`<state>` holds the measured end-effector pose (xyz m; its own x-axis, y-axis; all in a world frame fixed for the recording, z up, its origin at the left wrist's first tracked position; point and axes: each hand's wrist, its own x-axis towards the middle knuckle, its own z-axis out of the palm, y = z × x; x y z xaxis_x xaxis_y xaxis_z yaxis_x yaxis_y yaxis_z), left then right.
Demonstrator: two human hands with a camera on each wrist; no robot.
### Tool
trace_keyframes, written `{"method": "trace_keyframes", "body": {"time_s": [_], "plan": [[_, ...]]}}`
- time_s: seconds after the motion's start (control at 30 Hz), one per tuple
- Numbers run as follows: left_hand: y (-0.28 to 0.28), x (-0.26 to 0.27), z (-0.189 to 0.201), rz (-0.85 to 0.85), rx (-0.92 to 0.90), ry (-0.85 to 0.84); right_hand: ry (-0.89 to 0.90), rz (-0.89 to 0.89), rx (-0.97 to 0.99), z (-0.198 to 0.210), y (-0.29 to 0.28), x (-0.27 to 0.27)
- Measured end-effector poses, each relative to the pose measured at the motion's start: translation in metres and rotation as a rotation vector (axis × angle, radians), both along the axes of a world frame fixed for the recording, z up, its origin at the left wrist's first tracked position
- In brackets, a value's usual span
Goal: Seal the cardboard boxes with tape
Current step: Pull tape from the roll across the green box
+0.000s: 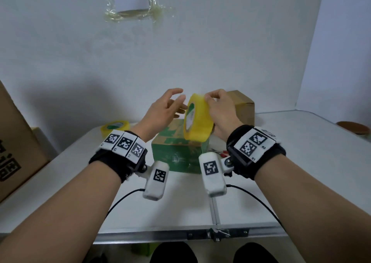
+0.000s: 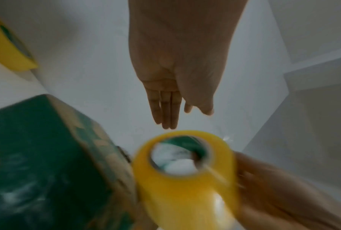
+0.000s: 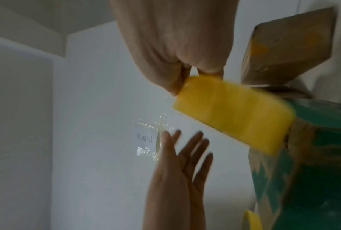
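Over the white surface (image 1: pixel 301 162), right hand (image 1: pixel 218 112) fingers pinch the tape roll (image 1: pixel 197 120) above the green box (image 1: pixel 176 152), likely seeking its end; left hand (image 1: pixel 164 110) spread, empty

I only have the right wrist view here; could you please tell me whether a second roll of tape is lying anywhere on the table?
Observer: Yes, a second yellow tape roll lies flat at the far left of the white table.
Operator: Thanks. Is anything beside the green printed cardboard box?
Observer: Red-handled scissors lie to the right of the green printed cardboard box.
Operator: And what stands further left?
Observer: A large brown cardboard carton with black print stands at the table's left edge.
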<state>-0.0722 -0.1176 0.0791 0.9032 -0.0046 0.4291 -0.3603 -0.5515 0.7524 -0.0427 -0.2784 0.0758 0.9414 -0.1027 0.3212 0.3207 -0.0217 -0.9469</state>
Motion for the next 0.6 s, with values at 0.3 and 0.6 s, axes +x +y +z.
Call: {"method": "trace_keyframes", "body": {"time_s": [0.3, 0.6], "plan": [[0.031, 0.015, -0.061, -0.003, 0.978, 0.418, -0.013, -0.137, -0.169, -0.026, -0.032, 0.001], [0.026, -0.002, -0.050, 0.270, 1.180, 0.455, 0.012, -0.101, -0.187, -0.047, -0.013, -0.002]]}}
